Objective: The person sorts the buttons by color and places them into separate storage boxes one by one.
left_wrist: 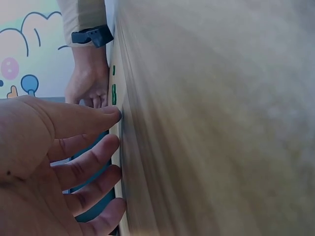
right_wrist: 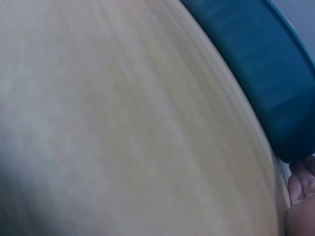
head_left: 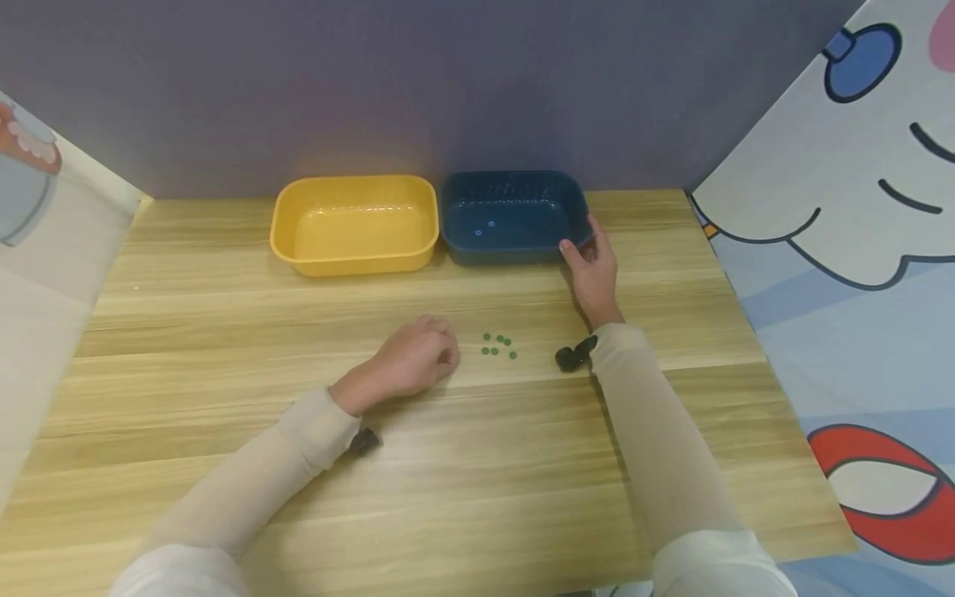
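Observation:
Several small flat green discs [head_left: 499, 339] lie in a loose group on the wooden table. Just left of them is my left hand [head_left: 414, 356], its fingertips down on the wood; the left wrist view shows the thumb and fingers [left_wrist: 93, 157] spread and loosely bent, with nothing between them. My right hand [head_left: 595, 274] grips the front right corner of a dark blue plastic bin [head_left: 515, 255], thumb at the front and fingers along the side. In the right wrist view, part of that hand [right_wrist: 302, 189] shows below the bin's end. Two tiny round pale-ringed spots [head_left: 485, 228] show inside the bin.
A yellow plastic bin [head_left: 354, 265] stands left of the blue one, nearly touching it. Both are at the table's back edge, before a grey wall [head_left: 358, 83]. Cartoon-printed walls [head_left: 836, 249] rise on both sides of the wooden table [head_left: 485, 489].

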`<state>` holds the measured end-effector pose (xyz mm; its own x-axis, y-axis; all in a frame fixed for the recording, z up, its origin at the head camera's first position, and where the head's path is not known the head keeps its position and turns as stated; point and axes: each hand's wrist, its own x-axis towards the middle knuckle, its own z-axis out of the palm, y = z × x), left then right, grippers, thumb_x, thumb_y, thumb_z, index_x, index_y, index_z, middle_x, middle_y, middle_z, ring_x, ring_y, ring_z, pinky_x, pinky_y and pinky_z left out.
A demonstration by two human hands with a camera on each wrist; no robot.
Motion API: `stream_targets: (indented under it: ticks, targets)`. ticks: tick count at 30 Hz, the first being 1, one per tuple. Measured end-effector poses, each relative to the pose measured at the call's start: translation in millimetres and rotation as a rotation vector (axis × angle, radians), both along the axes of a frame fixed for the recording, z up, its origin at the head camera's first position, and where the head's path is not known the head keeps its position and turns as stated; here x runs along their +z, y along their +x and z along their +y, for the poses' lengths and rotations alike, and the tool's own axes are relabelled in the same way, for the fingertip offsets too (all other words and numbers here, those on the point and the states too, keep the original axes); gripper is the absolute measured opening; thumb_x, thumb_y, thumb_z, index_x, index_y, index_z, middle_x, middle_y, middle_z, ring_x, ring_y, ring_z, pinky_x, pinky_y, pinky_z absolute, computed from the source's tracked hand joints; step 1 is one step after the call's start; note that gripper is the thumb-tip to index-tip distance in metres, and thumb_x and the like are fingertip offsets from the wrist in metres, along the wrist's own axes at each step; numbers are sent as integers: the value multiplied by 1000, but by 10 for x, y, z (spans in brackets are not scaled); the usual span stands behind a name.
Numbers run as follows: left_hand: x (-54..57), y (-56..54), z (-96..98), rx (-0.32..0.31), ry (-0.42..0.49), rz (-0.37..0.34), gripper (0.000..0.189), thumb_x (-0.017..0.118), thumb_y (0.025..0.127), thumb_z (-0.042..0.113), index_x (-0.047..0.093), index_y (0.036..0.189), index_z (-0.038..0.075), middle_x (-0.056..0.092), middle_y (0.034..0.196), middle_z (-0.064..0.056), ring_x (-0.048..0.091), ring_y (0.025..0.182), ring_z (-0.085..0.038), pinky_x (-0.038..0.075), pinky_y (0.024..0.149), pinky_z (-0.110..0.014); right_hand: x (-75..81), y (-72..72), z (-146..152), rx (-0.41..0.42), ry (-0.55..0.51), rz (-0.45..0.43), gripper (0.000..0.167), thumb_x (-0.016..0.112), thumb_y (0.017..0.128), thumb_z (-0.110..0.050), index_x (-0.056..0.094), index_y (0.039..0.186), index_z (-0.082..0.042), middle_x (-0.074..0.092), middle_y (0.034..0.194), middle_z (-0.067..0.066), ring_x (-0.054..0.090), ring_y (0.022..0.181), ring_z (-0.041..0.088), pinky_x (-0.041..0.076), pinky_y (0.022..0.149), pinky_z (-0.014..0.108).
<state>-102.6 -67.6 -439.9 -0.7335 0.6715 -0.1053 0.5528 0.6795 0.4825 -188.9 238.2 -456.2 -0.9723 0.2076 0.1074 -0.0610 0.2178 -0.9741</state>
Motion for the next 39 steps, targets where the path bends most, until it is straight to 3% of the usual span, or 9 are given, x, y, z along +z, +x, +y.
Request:
stream_targets:
  ticks: [7, 16, 22, 31, 39]
  targets:
    - [3, -30, 7, 48, 40, -69, 9, 70, 90, 8, 69, 84, 15, 63, 84, 5, 57, 83, -16, 52, 80, -35, -7, -4, 8, -3, 15, -18, 68, 66, 98, -15, 32, 157, -5, 30, 162, 16, 33, 146, 28, 29, 118, 30]
    - [16, -93, 18, 110, 61, -87, 7, 66, 97, 15, 69, 91, 15, 67, 84, 5, 60, 78, -14, 53, 77, -35, -2, -13, 2, 6, -12, 1, 68, 66, 98, -12, 32, 156, -2, 30, 161, 17, 33, 146, 28, 31, 118, 29]
    - [73, -191, 45, 140, 91, -97, 4, 67, 97, 15, 69, 93, 13, 67, 85, 3, 61, 77, -15, 54, 74, -33, -3, -12, 2, -2, 4, -2, 68, 66, 98, -12, 32, 156, -3, 30, 161, 17, 34, 146, 28, 31, 118, 29]
    - [146, -368, 83, 219, 169, -101, 6, 68, 96, 12, 70, 100, 8, 70, 90, -3, 64, 80, -19, 56, 78, -35, -16, -10, 1, -14, 2, 5, 67, 66, 97, -11, 33, 156, -3, 30, 161, 17, 33, 146, 28, 30, 118, 30]
    - [180, -515, 95, 264, 219, -74, 9, 65, 96, 8, 68, 104, 8, 70, 98, -6, 65, 90, -22, 56, 80, -36, -314, -180, 115, -25, -7, 12, 70, 69, 97, -17, 35, 157, -13, 28, 163, 9, 30, 148, 23, 28, 119, 29]
